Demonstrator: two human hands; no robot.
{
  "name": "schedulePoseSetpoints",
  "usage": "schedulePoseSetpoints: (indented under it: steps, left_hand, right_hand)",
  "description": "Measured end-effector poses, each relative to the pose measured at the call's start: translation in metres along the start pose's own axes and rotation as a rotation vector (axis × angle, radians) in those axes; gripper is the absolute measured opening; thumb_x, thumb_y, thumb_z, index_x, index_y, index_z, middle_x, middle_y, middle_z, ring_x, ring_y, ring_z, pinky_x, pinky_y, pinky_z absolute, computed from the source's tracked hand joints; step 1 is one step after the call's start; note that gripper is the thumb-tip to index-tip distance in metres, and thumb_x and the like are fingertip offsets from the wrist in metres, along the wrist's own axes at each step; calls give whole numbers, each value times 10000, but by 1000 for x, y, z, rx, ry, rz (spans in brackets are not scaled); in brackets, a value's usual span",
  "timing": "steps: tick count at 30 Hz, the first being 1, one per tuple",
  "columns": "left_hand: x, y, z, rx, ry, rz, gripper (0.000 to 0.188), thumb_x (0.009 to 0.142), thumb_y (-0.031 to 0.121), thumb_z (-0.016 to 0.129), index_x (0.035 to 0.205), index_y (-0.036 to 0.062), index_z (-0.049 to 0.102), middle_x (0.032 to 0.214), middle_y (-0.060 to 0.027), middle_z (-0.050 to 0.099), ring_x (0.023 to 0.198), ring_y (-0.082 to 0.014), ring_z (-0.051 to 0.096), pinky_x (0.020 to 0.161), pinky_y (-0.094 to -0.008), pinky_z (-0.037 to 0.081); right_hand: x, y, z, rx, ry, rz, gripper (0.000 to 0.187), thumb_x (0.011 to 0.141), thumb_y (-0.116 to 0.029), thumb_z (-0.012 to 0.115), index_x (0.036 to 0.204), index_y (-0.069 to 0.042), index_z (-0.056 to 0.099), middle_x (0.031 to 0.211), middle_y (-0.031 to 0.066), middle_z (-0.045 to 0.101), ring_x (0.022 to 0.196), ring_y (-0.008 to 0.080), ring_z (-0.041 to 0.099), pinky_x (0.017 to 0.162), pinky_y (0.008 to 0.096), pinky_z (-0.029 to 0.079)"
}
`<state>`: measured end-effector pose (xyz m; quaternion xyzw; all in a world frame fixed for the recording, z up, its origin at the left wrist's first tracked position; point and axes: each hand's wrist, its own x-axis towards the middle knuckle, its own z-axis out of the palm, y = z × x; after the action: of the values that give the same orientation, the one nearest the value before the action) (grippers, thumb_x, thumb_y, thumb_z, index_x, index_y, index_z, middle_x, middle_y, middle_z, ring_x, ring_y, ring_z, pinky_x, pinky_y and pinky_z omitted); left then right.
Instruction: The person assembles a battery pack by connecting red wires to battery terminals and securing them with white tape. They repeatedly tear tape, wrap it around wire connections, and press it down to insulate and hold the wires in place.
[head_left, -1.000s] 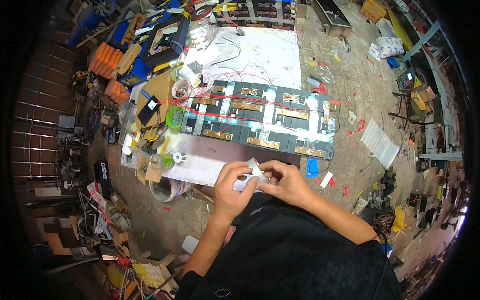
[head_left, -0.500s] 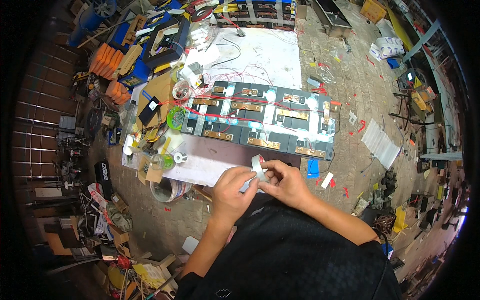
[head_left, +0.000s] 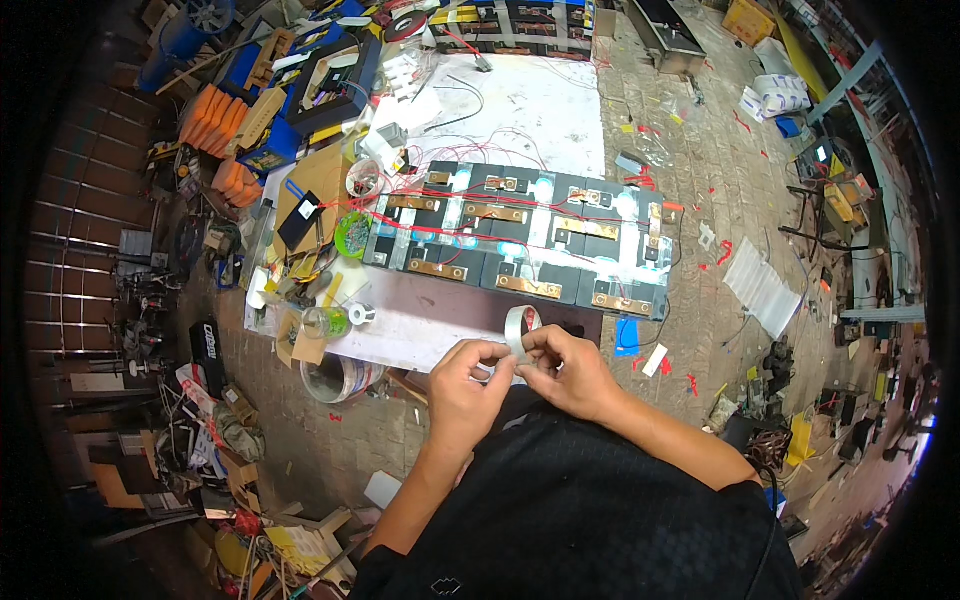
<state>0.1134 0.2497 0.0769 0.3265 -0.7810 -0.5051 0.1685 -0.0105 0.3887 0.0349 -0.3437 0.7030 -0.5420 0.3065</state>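
A roll of whitish tape (head_left: 515, 330) stands on edge between my hands, just in front of the workbench's near edge. My right hand (head_left: 575, 372) is closed on the roll's near side, thumb below. My left hand (head_left: 466, 392) pinches at the tape's near edge with thumb and forefinger, where a short loose end seems to be; the fingertips partly hide it. Beyond the hands lies a battery pack (head_left: 570, 248) of black cells with copper bars, red wires and clear tape strips across it.
The pack rests on a white-covered bench (head_left: 540, 110). On its left are a green bowl of small parts (head_left: 352, 236), a black device (head_left: 300, 222) and a clear cup (head_left: 318, 322). A bucket (head_left: 335, 380) stands below the bench's near edge. Scraps litter the brick floor (head_left: 665, 200).
The tape roll has turned more upright, showing its inner ring, and sits slightly farther from me. Both hands keep nearly the same place, fingers shifting a little on the tape.
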Motion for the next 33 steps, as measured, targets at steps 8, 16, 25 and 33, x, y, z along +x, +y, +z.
schedulePoseSetpoints:
  steps: [8,16,25,33]
  left_hand:
    - [-5,-17,7,35,25,99,193,931,5,825,1109,-15,753,969,-55,748,713,-76,682,619,-240,550]
    - [-3,-3,8,155,119,223,205,894,50,861,1088,37,795,1023,-103,783,832,-253,757,686,-354,598]
    - [-2,-9,4,108,94,190,222,900,22,863,1106,-4,785,1023,-101,772,771,-141,718,652,-278,581]
    - [2,-7,2,126,58,263,211,891,8,871,1085,-23,796,1030,-91,776,731,-96,694,636,-250,563]
  right_hand:
    - [5,2,2,-7,46,-69,329,929,-62,855,1202,-9,678,915,60,717,748,105,642,681,288,561]
    - [7,-4,0,-58,57,-90,317,916,-104,853,1167,-46,667,923,151,762,780,281,766,699,377,596]
    - [8,0,-2,-105,82,-219,338,914,-64,870,1178,-32,661,862,81,712,700,162,695,635,316,567]
    - [10,-4,-6,-163,97,-307,320,905,-65,866,1156,-37,671,810,114,706,686,231,726,632,344,571]
